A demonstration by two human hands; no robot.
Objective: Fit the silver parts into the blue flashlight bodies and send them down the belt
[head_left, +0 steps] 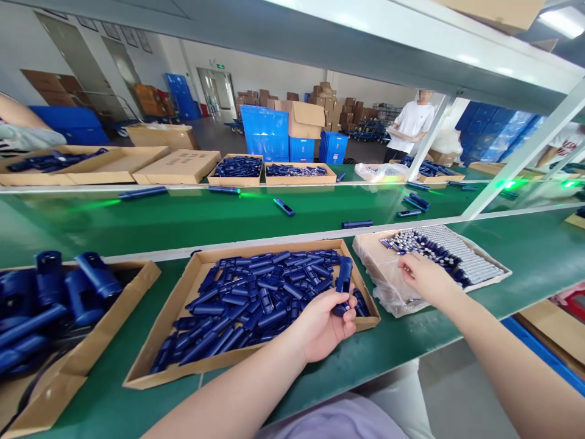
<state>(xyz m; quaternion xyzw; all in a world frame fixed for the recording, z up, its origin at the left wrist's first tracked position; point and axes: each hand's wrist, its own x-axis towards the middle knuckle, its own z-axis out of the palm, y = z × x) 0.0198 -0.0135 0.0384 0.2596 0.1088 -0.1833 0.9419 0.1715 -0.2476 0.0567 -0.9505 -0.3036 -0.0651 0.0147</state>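
Green matting covers the long workbench (525, 256) in front of us, and beyond its white rail a green conveyor belt (183, 216) carries a few scattered blue pieces. Farther back we see blue crates (265, 129) and stacked cardboard cartons on a warehouse floor, with a person in a white T-shirt (411, 125) standing at the far side of the line.

Our left hand (320, 326) is curled around a dark blue plastic casing (342, 286), fingers and thumb closed on its lower end so that it stands nearly upright above the right edge of the cardboard tray (162, 329). That shallow tray is heaped with many more of the same blue casings (256, 299), lying in every direction.

Our right hand (423, 274) reaches into the neighbouring tray (496, 277) just to the right, which is lined with clear plastic film (388, 292) and holds packed rows of small silver-tipped cylinders (450, 247) (they look like batteries, though we cannot be sure). The fingers are bent down among the cylinders at the near-left corner; we cannot tell whether they have closed on one, since the back of the hand hides the fingertips.

At the far left a third cardboard box (68, 372) holds larger blue tube-shaped parts (55, 292). Across the belt, more cardboard trays (237, 177) of blue parts sit in a row.
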